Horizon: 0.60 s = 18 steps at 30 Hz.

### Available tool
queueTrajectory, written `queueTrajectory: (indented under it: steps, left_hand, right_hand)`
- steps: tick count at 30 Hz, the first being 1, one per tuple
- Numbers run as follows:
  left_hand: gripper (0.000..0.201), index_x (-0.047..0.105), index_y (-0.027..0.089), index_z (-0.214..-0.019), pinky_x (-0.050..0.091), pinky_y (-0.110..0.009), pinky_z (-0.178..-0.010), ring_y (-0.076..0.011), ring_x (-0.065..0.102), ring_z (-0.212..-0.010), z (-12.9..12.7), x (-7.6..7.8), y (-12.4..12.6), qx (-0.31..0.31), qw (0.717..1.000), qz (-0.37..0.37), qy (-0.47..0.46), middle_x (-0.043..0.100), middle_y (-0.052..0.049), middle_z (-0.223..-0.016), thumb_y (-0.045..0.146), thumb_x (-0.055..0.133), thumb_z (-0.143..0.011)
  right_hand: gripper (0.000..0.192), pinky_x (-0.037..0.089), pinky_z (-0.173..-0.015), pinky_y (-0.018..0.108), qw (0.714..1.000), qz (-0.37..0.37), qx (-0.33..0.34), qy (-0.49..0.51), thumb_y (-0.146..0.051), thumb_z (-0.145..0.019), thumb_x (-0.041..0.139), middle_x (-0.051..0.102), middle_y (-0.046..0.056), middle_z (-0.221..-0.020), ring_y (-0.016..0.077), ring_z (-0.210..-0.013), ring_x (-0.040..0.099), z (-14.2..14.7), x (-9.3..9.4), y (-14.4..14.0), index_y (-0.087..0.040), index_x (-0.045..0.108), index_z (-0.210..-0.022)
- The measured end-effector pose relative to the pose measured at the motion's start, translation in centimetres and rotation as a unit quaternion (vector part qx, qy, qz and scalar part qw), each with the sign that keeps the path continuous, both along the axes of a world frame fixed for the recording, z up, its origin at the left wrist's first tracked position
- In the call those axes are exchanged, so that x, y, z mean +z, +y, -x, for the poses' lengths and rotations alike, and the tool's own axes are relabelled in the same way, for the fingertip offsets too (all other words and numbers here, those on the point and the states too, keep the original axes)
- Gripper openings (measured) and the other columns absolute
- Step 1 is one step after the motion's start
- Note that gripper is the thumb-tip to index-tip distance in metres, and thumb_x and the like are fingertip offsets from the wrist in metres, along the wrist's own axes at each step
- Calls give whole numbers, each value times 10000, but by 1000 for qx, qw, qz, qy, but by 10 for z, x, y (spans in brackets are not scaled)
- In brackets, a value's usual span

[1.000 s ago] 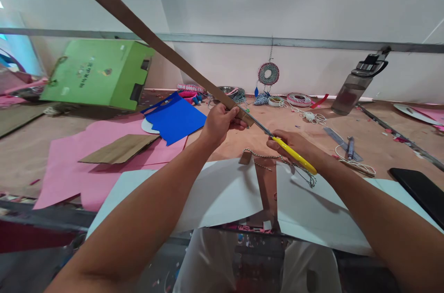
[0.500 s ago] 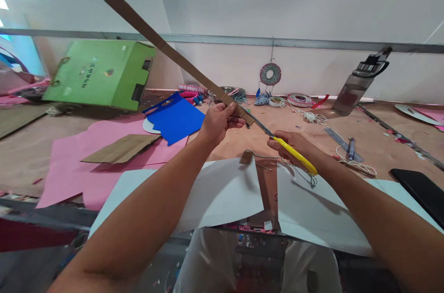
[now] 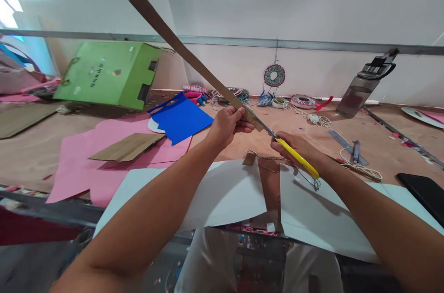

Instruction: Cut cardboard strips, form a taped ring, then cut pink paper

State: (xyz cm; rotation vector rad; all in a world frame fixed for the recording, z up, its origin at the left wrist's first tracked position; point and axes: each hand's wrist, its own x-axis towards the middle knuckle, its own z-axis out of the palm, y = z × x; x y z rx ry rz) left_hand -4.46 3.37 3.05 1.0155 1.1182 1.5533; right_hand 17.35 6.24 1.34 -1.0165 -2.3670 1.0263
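We see a brown worktable (image 3: 347, 122) running across the whole view, strewn with craft scraps. On its near edge lie two large white sheets (image 3: 229, 196), with a narrow gap between them. To the left a wide pink sheet (image 3: 79, 163) spreads under a flat piece of brown cardboard (image 3: 126, 146). Behind it a green box (image 3: 107, 73) lies tipped on its side, and just right of it a blue paper cut-out (image 3: 180, 119) rests on the pink sheet's far edge.

We hold a long cardboard strip (image 3: 183, 52) up over the table, slanting from upper left down to the middle. Our left hand (image 3: 227, 125) is closed around the strip's lower end, thumb on top. Our right hand (image 3: 298, 147) is wrapped around the yellow handle of the scissors (image 3: 298, 160), whose blades point up-left and meet the strip's lower end just beside the left hand; we cannot tell how far the blades are parted.

A grey water bottle (image 3: 362, 87) leans against the back wall on the right. A small woven ring ornament (image 3: 274, 75) hangs on that wall. Beneath the hands a twisted cord (image 3: 267, 158) lies across the white sheets.
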Motion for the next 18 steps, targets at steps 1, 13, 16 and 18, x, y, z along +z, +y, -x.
queueTrajectory:
  steps: [1, 13, 16, 18]
  left_hand:
    - [164, 555, 120, -810, 547, -197, -505, -118, 632, -457, 0, 0, 0, -1, 1000, 1, 0, 657, -48, -566, 220, 517, -935]
    - [171, 548, 126, -799, 543, -214, -505, -119, 625, -446, 4, 1, 1, -5, 1000, -1, -20, 659, -45, -584, 241, 538, -926]
    - [181, 558, 121, -806, 535, -202, -496, -115, 628, -454, -1, -1, 1, -15, 1000, 5, -12, 666, -51, -601, 218, 496, -945]
    - [183, 562, 119, -811, 537, -200, -498, -118, 640, -474, -5, -4, 1, -33, 999, 12, -8, 674, -56, -620, 216, 491, -948]
  right_hand:
    - [301, 293, -468, 232, 1000, 9, -3, 5, -516, -837, 497, 471, -44, -655, 93, -519, 377, 0, -1, 1, -217, 493, -806]
    - [308, 296, -420, 240, 997, 73, -14, 28, -531, -815, 502, 450, -37, -568, 112, -458, 407, 1, -4, -1, -228, 491, -760]
    - [329, 320, -440, 237, 999, 31, -14, 6, -551, -829, 491, 489, -28, -604, 119, -502, 436, 2, -1, -5, -226, 483, -776]
    - [343, 331, -456, 230, 1000, -3, -17, -22, -562, -843, 478, 512, -24, -644, 122, -539, 461, 2, 4, -8, -223, 470, -791]
